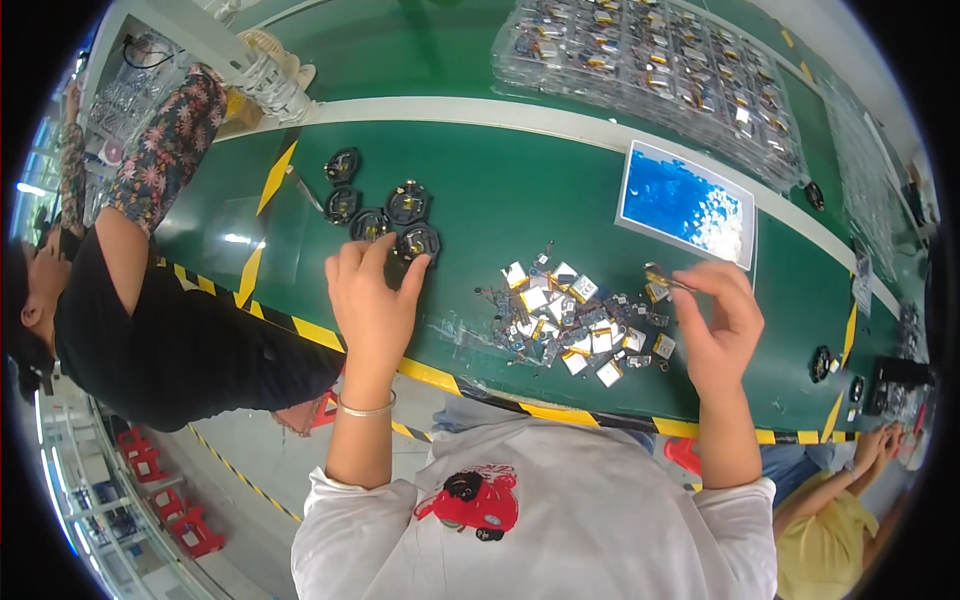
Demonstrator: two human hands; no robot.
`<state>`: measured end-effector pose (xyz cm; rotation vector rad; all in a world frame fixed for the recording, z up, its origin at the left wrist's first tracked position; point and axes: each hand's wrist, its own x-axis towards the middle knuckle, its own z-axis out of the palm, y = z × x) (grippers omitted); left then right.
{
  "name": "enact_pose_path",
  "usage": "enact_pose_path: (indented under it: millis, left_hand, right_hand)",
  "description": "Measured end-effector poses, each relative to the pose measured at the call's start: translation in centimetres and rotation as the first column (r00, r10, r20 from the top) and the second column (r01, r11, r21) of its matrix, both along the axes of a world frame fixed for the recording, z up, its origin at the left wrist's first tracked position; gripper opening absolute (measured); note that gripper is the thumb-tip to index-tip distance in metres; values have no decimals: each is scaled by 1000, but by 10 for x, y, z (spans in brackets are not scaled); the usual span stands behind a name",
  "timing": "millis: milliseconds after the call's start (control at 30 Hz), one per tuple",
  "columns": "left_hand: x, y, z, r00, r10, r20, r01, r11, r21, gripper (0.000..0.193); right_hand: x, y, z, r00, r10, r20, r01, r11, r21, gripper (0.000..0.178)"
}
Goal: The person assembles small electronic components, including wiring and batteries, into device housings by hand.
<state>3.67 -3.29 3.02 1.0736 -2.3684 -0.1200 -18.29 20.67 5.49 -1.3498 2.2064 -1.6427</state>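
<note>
Several round black housings [408,203] with small metal parts inside lie grouped left of centre. My left hand [375,305] reaches to the nearest of them, fingers apart; its thumb meets the rim of the lower right housing [418,241], and a fingertip covers part of the one beside it. Between my hands spreads a loose pile of small white battery cells with circuit boards [575,320]. At the pile's right edge my right hand [722,325] pinches a small dark electronic part [657,274] between thumb and forefinger, raised over the table.
A white box [690,203] with a blue inside holds small white pieces. Behind it, clear trays [650,60] of battery parts are stacked. A thin metal tool [305,190] lies left of the housings. A co-worker in black [180,320] sits at left, another in yellow [825,540] at right.
</note>
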Motion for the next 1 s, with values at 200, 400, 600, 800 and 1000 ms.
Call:
enact_pose_path:
  millis: [200, 400, 600, 800, 1000]
  left_hand:
    - [-28, 5, 3, 958, -272, -96, 286, 936, 205, 21]
    - [-67, 37, 8, 913, -330, -241, 405, 807, 429, 25]
    - [-56, 44, 19, 895, -445, -27, 433, 855, 285, 31]
    - [-42, 44, 1, 912, -240, -334, 399, 707, 583, 8]
    - [-105, 73, 43, 698, 142, -702, 713, -52, 699, 13]
  right_hand:
    - [4, -5, -5, 963, 42, 265, -42, 999, -6, 17]
    - [3, -8, -1, 930, -20, 366, 20, 1000, 4, 15]
    - [-6, -4, -4, 964, -74, 253, 69, 997, 30, 14]
    - [0, -6, -2, 975, -43, 218, 39, 999, 26, 13]
    - [9, -9, 4, 975, -64, 212, 77, 995, -57, 10]
